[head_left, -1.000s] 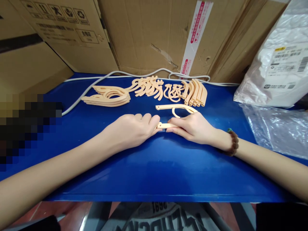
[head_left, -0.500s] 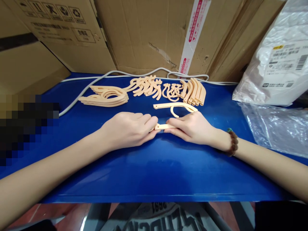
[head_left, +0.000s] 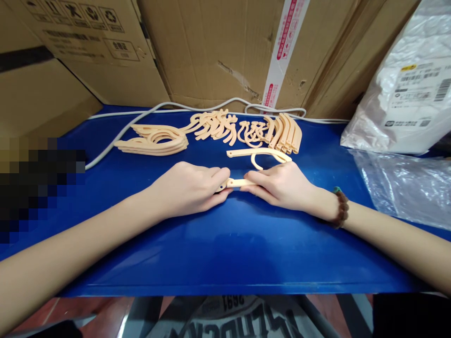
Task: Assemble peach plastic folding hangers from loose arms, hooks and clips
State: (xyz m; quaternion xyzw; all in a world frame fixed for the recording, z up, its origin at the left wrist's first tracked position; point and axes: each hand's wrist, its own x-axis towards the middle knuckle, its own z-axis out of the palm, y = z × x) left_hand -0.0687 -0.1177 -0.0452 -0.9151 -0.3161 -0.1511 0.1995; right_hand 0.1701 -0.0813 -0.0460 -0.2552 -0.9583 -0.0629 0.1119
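My left hand point(head_left: 192, 188) is closed, thumb and fingers pinching a cream plastic hanger piece point(head_left: 221, 188) with a dark hole at its end. Most of that piece is hidden in the fingers. My right hand point(head_left: 282, 186) pinches a narrow cream hanger arm point(head_left: 238, 183), whose holed end meets the left-hand piece between my fingertips. Just beyond the right hand, a longer cream strip point(head_left: 246, 152) runs leftward, with a curved hook point(head_left: 256, 162) below it. These touch or nearly touch the right hand; I cannot tell whether they join the held arm.
On the blue table point(head_left: 218, 253) lie stacked hanger frames point(head_left: 155, 146), loose hooks point(head_left: 214, 126), smaller curved pieces point(head_left: 252, 134) and bent arms point(head_left: 287, 134). A white cable point(head_left: 141, 114) runs behind them. Cardboard boxes point(head_left: 211, 51) stand at the back, a white plastic parcel point(head_left: 394, 112) at right.
The dark hole in the left-hand piece now shows beside the arm's end. The strip and hook beyond my right hand have shifted slightly right. Both hands keep their grip.
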